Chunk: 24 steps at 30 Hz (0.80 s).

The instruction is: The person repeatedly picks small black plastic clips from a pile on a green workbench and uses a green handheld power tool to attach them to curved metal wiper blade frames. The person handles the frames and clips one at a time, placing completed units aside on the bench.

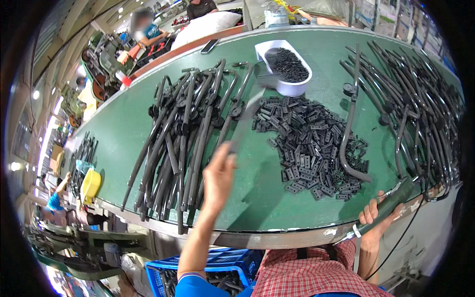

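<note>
Head view: my right hand [370, 213] curls round a green power screwdriver [394, 202], likely stiff and weighty, best held mid-barrel; my left hand [217, 180] clasps a blurred long tool [250, 113] reaching ahead of that grip, weight unclear.

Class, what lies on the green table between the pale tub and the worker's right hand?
In the head view, a heap of small black parts near the tub, then bare green table before the right hand.
</note>
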{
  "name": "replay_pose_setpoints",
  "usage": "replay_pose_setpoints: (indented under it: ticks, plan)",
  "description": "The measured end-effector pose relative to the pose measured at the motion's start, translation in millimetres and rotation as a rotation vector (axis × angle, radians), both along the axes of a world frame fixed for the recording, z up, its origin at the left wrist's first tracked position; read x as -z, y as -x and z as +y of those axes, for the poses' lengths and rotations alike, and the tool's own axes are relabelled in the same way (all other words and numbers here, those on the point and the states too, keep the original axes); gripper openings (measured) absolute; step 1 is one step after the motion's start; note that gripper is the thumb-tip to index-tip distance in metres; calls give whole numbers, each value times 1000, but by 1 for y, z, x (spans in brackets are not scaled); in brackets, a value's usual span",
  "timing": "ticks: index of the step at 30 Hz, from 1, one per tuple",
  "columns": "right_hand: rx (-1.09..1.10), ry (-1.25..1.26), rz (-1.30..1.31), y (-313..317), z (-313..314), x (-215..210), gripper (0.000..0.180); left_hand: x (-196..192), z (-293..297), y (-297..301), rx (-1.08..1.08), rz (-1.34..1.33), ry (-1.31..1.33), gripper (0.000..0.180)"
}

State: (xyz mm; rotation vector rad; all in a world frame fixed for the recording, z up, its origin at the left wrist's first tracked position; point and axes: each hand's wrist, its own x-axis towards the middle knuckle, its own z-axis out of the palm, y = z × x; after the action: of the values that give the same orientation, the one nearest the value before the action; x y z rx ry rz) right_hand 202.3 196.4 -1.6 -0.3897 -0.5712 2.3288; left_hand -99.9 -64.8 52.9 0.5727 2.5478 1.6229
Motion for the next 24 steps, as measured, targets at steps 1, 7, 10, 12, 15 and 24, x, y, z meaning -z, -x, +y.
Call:
replay_pose_setpoints:
  ticks: [1,7,10,12,15,24]
  plan:
    - [11,18,-21,2,-1,-1,70,5,-23,22,-46,229,97,43]
    - [44,124,-80,-4,10,6,77,-42,-77,60,-222,-15,572,40]
    - [-39,142,-30,-6,18,16,84,-52,-101,85,-69,524,1222,40]
    - [-32,197,11,-12,23,21,83,-73,-57,91,-19,733,1185,42]
    - [-5,264,103,-17,26,29,81,-71,128,85,274,573,554,29]
    - [-37,355,-13,-17,31,23,84,41,544,72,496,263,467,45]
